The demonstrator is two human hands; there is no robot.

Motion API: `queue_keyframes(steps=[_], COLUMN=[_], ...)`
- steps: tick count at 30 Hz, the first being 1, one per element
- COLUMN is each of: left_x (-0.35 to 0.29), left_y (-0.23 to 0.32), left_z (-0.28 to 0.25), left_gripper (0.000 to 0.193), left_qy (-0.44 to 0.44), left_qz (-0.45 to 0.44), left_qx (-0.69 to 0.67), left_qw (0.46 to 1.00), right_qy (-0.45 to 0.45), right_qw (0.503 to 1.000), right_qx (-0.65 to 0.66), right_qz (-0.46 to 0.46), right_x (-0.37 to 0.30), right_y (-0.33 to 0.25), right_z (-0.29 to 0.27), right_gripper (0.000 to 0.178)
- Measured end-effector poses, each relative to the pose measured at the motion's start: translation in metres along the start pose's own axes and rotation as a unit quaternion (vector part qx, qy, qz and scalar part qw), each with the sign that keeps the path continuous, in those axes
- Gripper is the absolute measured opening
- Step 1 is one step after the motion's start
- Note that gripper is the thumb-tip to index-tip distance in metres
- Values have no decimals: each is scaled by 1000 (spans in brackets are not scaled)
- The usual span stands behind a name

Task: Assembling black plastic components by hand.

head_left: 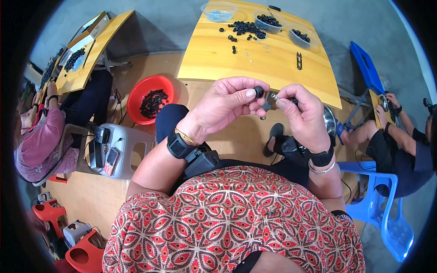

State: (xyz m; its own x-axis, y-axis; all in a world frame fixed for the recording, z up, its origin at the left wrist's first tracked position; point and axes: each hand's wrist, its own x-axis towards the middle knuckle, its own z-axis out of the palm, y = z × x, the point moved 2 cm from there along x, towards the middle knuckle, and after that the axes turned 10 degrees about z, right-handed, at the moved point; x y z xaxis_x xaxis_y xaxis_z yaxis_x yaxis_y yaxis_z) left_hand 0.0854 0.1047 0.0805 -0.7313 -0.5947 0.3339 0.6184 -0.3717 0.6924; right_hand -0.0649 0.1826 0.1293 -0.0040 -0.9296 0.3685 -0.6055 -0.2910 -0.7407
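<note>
Between the thumb and fingers of my left hand (pixel 218 103) is a small round black piece (pixel 259 92), with the fingers closed on it. A short gap to its right, my right hand (pixel 304 113) pinches a tiny shiny metal piece (pixel 273 96). Something else black (pixel 295 101) shows among the curled right fingers, too covered to name. Both hands are raised in front of the near edge of the yellow wooden table (pixel 209 59). A loose pile of black round pieces (pixel 248 29) lies on the table, along with black thread snips (pixel 299 61).
Clear plastic bowls (pixel 269 28) of black pieces stand at the table's far right; another bowl (pixel 219 16) holds pale bluish bits. A red basin (pixel 136 98) of black pieces sits on the floor at left. People work at both sides. A blue chair (pixel 387 182) stands at right.
</note>
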Motion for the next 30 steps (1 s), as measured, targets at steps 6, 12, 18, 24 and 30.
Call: queue_keyframes(steps=[6, 12, 18, 24, 30], left_x=[-4, -9, -12, -11, -12], left_y=[3, 5, 3, -1, -7], left_z=[11, 12, 9, 9, 10], left_gripper=[23, 20, 20, 17, 15], left_qy=[33, 53, 52, 41, 47], left_qz=[-2, -4, 5, 16, -12], left_qx=[86, 151, 218, 250, 211], left_qw=[996, 987, 975, 967, 976], right_qy=[-3, -14, -46, -65, -59], right_qw=[996, 992, 977, 963, 979], right_qx=[-75, -112, -192, -248, -180], right_qz=[-47, -62, -76, -81, -72], right_x=[-2, -3, -3, -5, -2], right_y=[-8, -9, -14, -20, -16], right_z=[4, 6, 8, 7, 10], right_gripper=[9, 10, 11, 10, 10])
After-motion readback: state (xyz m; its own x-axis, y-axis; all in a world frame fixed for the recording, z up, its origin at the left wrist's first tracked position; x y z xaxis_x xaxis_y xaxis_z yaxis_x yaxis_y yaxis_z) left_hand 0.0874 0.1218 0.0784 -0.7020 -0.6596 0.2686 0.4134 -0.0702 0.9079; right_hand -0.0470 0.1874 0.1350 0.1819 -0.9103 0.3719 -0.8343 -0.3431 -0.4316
